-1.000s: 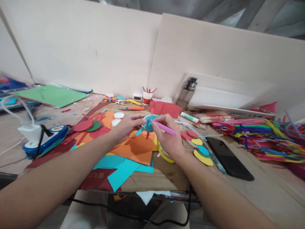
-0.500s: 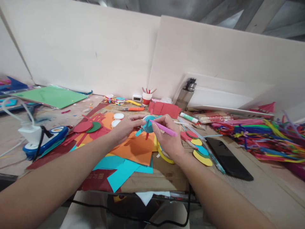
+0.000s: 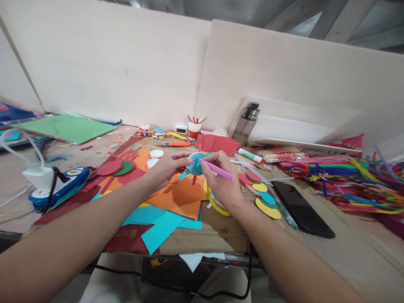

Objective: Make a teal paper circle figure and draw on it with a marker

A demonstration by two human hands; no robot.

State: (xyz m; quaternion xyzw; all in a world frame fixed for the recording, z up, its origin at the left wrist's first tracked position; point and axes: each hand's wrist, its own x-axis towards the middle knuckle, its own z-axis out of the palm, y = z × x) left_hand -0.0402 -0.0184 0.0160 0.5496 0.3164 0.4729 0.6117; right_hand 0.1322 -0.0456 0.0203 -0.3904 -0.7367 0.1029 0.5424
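Observation:
My left hand (image 3: 166, 167) pinches a teal paper disc (image 3: 195, 165) with thin paper strips sticking out of it, held just above the orange paper sheet (image 3: 178, 195). My right hand (image 3: 222, 181) grips a pink pen-like tool (image 3: 217, 169) whose tip rests on the disc's face. Both hands meet at the disc in the middle of the cardboard work surface (image 3: 217, 233).
Cut paper circles (image 3: 265, 198), a black phone (image 3: 301, 209) and a heap of pipe cleaners (image 3: 350, 181) lie at right. Teal sheets (image 3: 160, 223), red and green circles (image 3: 115, 167), white lids (image 3: 157, 153), a blue tape dispenser (image 3: 58, 187), a glue stick (image 3: 250, 155), a bottle (image 3: 246, 124) and a cup (image 3: 194, 128) surround.

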